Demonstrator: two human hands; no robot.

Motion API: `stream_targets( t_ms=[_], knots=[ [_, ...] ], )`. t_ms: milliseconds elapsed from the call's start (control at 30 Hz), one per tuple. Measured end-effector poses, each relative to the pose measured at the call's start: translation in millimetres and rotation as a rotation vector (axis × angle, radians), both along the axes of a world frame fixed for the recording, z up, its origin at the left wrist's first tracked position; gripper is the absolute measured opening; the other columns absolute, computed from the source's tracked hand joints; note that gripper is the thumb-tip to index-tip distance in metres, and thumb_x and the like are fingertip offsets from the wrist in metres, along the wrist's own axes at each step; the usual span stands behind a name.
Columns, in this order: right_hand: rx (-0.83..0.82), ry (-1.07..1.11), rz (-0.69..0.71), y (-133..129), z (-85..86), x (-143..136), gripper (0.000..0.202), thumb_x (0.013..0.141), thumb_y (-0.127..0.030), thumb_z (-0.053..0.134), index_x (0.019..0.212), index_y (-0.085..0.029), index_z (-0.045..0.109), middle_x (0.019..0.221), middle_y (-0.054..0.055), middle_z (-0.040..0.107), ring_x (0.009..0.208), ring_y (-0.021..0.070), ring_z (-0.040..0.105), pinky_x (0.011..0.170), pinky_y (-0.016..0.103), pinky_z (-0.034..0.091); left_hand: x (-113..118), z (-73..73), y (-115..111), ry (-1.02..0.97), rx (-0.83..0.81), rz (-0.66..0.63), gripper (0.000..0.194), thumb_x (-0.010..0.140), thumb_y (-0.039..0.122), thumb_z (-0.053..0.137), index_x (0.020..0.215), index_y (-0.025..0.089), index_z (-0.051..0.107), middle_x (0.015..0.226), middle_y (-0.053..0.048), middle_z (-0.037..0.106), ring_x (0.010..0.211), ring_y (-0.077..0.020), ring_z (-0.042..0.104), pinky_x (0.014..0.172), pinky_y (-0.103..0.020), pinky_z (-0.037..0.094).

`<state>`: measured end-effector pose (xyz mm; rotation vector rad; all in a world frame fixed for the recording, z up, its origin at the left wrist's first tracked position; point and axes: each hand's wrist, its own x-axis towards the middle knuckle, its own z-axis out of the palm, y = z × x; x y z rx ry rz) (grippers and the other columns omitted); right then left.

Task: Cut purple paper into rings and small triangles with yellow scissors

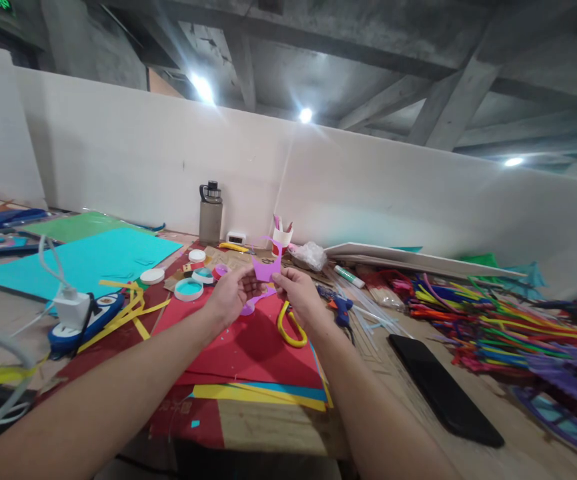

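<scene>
Between my two hands, above a stack of coloured paper, is a cut piece of purple paper with curved, cut-out edges. My left hand pinches its left side, and my right hand grips its lower right edge between thumb and fingers. Another purple scrap hangs or lies just below the hands; I cannot tell whether it is joined to the piece. Beside my right wrist, yellow-handled scissors rest on the red paper, their blades hidden behind the hand.
Round lids and a tape roll sit left of the hands. A bottle and a pen cup stand behind. To the right are a glue gun, a black phone and pipe cleaners. A power strip lies left.
</scene>
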<state>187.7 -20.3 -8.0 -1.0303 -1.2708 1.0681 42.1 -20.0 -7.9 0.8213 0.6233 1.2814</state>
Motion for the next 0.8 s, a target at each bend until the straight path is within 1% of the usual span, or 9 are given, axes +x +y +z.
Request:
stream_targets(
  t_ms=[167, 267, 400, 500, 600, 700, 800],
  knots=[
    [0.015, -0.023, -0.006, 1, -2.1, 0, 0.024, 0.062, -0.038, 0.068, 0.063, -0.019, 0.055, 0.055, -0.005, 0.048, 0.049, 0.0084, 0.037, 0.049, 0.024, 0.027, 1, -1.8, -2, 0.077, 0.138, 0.03, 0.017, 0.073, 0.03, 0.071, 0.074, 0.013, 0.066, 0.067, -0.005, 0.068, 0.06, -0.0122, 0.061, 0.063, -0.024, 0.049],
    [0.026, -0.047, -0.015, 1, -3.2, 0, 0.023, 0.063, -0.038, 0.068, 0.064, -0.018, 0.057, 0.055, -0.005, 0.048, 0.05, 0.0085, 0.037, 0.05, 0.024, 0.027, 1, -3.0, -2, 0.152, 0.168, 0.072, 0.023, 0.068, 0.032, 0.077, 0.073, 0.013, 0.065, 0.068, -0.003, 0.067, 0.06, -0.0112, 0.061, 0.062, -0.024, 0.047],
    [0.032, -0.054, 0.002, 0, -1.2, -1, 0.024, 0.063, -0.038, 0.07, 0.064, -0.018, 0.056, 0.054, -0.005, 0.048, 0.05, 0.0087, 0.037, 0.05, 0.024, 0.027, -1, -3.5, -1, 0.205, 0.2, 0.092, 0.026, 0.066, 0.035, 0.078, 0.07, 0.013, 0.065, 0.065, -0.002, 0.065, 0.059, -0.0109, 0.059, 0.06, -0.024, 0.045],
    [0.019, -0.027, 0.049, -2, 3.8, 0, 0.034, 0.065, -0.05, 0.068, 0.063, -0.019, 0.053, 0.055, -0.004, 0.048, 0.051, 0.0092, 0.04, 0.051, 0.024, 0.032, -1, -3.7, 1, 0.209, 0.213, 0.1, 0.025, 0.066, 0.034, 0.078, 0.067, 0.014, 0.064, 0.063, -0.001, 0.064, 0.058, -0.011, 0.059, 0.059, -0.023, 0.044],
    [-0.029, 0.059, 0.071, -3, 8.9, 1, 0.045, 0.066, -0.063, 0.064, 0.066, -0.019, 0.051, 0.06, -0.002, 0.05, 0.052, 0.0096, 0.043, 0.053, 0.024, 0.036, -2, -4.5, 2, 0.21, 0.222, 0.104, 0.025, 0.066, 0.034, 0.079, 0.065, 0.014, 0.063, 0.061, -0.001, 0.062, 0.057, -0.0108, 0.058, 0.058, -0.023, 0.043],
    [-0.071, 0.123, 0.074, -2, 11.6, 3, 0.05, 0.062, -0.066, 0.067, 0.068, -0.019, 0.054, 0.063, -0.001, 0.052, 0.052, 0.0097, 0.044, 0.051, 0.024, 0.035, -2, -5.6, 3, 0.202, 0.216, 0.103, 0.026, 0.066, 0.033, 0.079, 0.065, 0.014, 0.062, 0.059, 0.0, 0.061, 0.057, -0.0108, 0.058, 0.057, -0.022, 0.043],
    [-0.07, 0.12, 0.067, -2, 11.8, 4, 0.049, 0.062, -0.065, 0.068, 0.069, -0.018, 0.055, 0.063, -0.001, 0.051, 0.052, 0.0092, 0.043, 0.051, 0.024, 0.035, -2, -5.7, 4, 0.175, 0.195, 0.086, 0.026, 0.065, 0.033, 0.08, 0.066, 0.014, 0.063, 0.061, 0.0, 0.061, 0.058, -0.011, 0.059, 0.057, -0.023, 0.043]
  ],
)
